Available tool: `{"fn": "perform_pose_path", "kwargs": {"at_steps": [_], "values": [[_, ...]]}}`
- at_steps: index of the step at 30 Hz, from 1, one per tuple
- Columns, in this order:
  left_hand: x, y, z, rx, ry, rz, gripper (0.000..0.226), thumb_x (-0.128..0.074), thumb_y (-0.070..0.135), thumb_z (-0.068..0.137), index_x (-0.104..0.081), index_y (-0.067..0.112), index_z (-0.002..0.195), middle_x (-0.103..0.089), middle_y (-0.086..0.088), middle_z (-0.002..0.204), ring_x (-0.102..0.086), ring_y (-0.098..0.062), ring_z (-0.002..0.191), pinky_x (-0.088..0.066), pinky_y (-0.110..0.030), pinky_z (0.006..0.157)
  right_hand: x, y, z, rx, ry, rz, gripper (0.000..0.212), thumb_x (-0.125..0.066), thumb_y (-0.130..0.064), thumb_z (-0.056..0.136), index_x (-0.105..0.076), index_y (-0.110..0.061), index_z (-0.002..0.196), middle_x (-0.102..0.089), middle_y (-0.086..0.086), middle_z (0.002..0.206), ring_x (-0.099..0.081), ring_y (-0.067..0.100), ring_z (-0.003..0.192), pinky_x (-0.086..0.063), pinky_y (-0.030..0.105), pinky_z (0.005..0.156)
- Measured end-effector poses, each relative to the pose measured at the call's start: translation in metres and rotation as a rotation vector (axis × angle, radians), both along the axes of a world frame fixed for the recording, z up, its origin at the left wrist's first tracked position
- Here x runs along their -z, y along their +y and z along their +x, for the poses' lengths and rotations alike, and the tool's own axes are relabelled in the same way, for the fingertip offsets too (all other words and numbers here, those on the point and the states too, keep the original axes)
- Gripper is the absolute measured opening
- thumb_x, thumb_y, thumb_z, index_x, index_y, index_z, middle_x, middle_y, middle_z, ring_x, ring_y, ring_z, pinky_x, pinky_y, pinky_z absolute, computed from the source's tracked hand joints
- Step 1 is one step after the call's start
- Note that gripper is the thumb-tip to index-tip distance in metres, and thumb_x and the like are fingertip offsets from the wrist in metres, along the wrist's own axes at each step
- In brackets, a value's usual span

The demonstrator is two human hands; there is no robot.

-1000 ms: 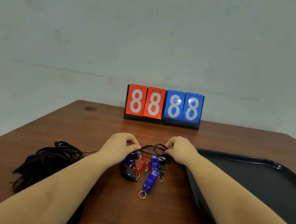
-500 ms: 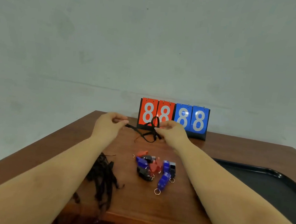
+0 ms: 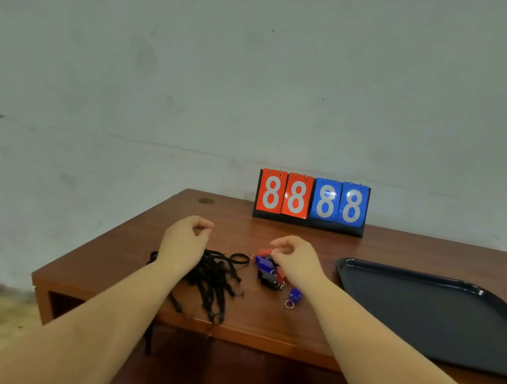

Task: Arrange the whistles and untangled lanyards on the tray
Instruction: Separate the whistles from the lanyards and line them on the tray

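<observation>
A tangle of black lanyards (image 3: 213, 277) lies on the wooden table near its front edge, with some straps hanging over that edge. My left hand (image 3: 185, 242) hovers over the tangle with its fingers loosely curled, holding nothing. A small heap of red, blue and black whistles (image 3: 264, 270) sits just to the right, and one blue whistle (image 3: 294, 295) with a key ring lies apart from it. Above the heap is my right hand (image 3: 296, 259), fingers loosely curled, fingertips close to a red whistle. The dark tray (image 3: 421, 304) at the right holds nothing.
A flip scoreboard (image 3: 311, 202) showing 88 in red and 88 in blue stands at the back of the table against the wall. The table's left edge (image 3: 102, 239) and front edge are close to the lanyards. The floor shows at lower left.
Both hands let go of the black lanyard they held up between them and came down. It now lies with the tangle. The camera view has shifted left.
</observation>
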State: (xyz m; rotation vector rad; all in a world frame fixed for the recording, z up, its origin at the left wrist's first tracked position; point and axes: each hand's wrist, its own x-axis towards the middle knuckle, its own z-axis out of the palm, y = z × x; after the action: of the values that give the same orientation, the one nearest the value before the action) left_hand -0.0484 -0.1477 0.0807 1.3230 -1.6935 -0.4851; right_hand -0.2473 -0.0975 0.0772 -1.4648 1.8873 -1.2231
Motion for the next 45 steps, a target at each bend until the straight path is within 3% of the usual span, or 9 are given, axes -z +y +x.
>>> {"fn": "perform_pose_path", "kwargs": {"at_steps": [3, 6, 8, 13, 20, 28, 36, 40, 45], "values": [[0.006, 0.017, -0.036, 0.169, -0.059, -0.002, 0.019, -0.051, 0.02, 0.094, -0.064, 0.025, 0.108, -0.06, 0.008, 0.114, -0.053, -0.007, 0.102, -0.04, -0.021, 0.085, 0.017, 0.015, -0.017, 0.079, 0.157, 0.009, 0.018, -0.06, -0.02, 0.089, -0.061, -0.026, 0.105, -0.06, -0.009, 0.105, -0.056, 0.001, 0.084, -0.04, 0.012, 0.061], [0.03, 0.022, -0.069, 0.301, -0.183, 0.008, 0.023, -0.051, 0.023, 0.094, -0.063, 0.028, 0.113, -0.059, 0.007, 0.118, -0.053, -0.008, 0.107, -0.042, -0.023, 0.093, 0.042, 0.027, -0.025, 0.146, 0.311, -0.024, 0.019, -0.065, -0.026, 0.085, -0.065, -0.025, 0.104, -0.059, -0.004, 0.11, -0.056, 0.011, 0.104, -0.044, 0.021, 0.085], [0.046, 0.019, -0.084, 0.314, -0.271, -0.014, 0.028, -0.052, 0.028, 0.093, -0.061, 0.03, 0.12, -0.055, 0.006, 0.124, -0.05, -0.012, 0.115, -0.039, -0.026, 0.1, 0.053, 0.032, -0.026, 0.2, 0.365, -0.085, 0.022, -0.067, -0.029, 0.082, -0.065, -0.025, 0.104, -0.056, -0.003, 0.111, -0.051, 0.013, 0.11, -0.039, 0.023, 0.095], [0.067, 0.015, -0.101, 0.212, -0.439, -0.111, 0.041, -0.049, 0.046, 0.091, -0.051, 0.033, 0.13, -0.043, 0.002, 0.119, -0.046, -0.016, 0.111, -0.038, -0.028, 0.098, 0.06, 0.032, -0.03, 0.226, 0.326, -0.133, 0.025, -0.07, -0.03, 0.079, -0.063, -0.026, 0.103, -0.051, -0.004, 0.108, -0.052, 0.012, 0.106, -0.042, 0.024, 0.094], [0.068, 0.016, -0.103, 0.271, -0.297, -0.044, 0.033, -0.058, 0.047, 0.086, -0.061, 0.027, 0.112, -0.044, 0.008, 0.114, -0.049, -0.01, 0.107, -0.039, -0.021, 0.09, 0.058, 0.033, -0.034, 0.185, 0.189, -0.092, 0.032, -0.069, -0.023, 0.081, -0.057, -0.026, 0.111, -0.052, -0.008, 0.11, -0.053, 0.005, 0.093, -0.046, 0.019, 0.084], [0.068, 0.032, -0.091, 0.383, -0.247, -0.055, 0.026, -0.063, 0.036, 0.085, -0.061, 0.028, 0.11, -0.046, 0.015, 0.108, -0.047, -0.001, 0.097, -0.039, -0.015, 0.089, 0.058, 0.036, -0.033, 0.145, 0.096, -0.091, 0.033, -0.068, -0.02, 0.082, -0.056, -0.026, 0.113, -0.057, -0.01, 0.11, -0.055, -0.001, 0.089, -0.043, 0.012, 0.075], [0.069, 0.041, -0.08, 0.343, -0.149, 0.014, 0.034, -0.065, 0.037, 0.082, -0.057, 0.031, 0.115, -0.055, 0.016, 0.11, -0.053, 0.0, 0.1, -0.041, -0.018, 0.088, 0.058, 0.046, -0.029, 0.069, 0.051, -0.037, 0.045, -0.07, -0.023, 0.08, -0.052, -0.028, 0.121, -0.056, -0.014, 0.115, -0.055, 0.005, 0.109, -0.047, 0.025, 0.096], [0.067, 0.042, -0.081, 0.323, -0.142, 0.03, 0.032, -0.068, 0.033, 0.08, -0.06, 0.03, 0.111, -0.059, 0.015, 0.107, -0.053, 0.001, 0.098, -0.044, -0.019, 0.09, 0.06, 0.049, -0.034, 0.032, 0.098, -0.006, 0.046, -0.067, -0.025, 0.082, -0.052, -0.031, 0.125, -0.055, -0.013, 0.127, -0.051, 0.003, 0.116, -0.04, 0.02, 0.094], [0.065, 0.042, -0.079, 0.296, -0.156, 0.082, 0.037, -0.069, 0.034, 0.079, -0.061, 0.029, 0.116, -0.061, 0.014, 0.11, -0.053, 0.0, 0.101, -0.042, -0.018, 0.09, 0.061, 0.048, -0.033, 0.022, 0.115, 0.006, 0.041, -0.067, -0.025, 0.083, -0.056, -0.032, 0.121, -0.057, -0.015, 0.122, -0.049, -0.002, 0.107, -0.037, 0.016, 0.09]]}}
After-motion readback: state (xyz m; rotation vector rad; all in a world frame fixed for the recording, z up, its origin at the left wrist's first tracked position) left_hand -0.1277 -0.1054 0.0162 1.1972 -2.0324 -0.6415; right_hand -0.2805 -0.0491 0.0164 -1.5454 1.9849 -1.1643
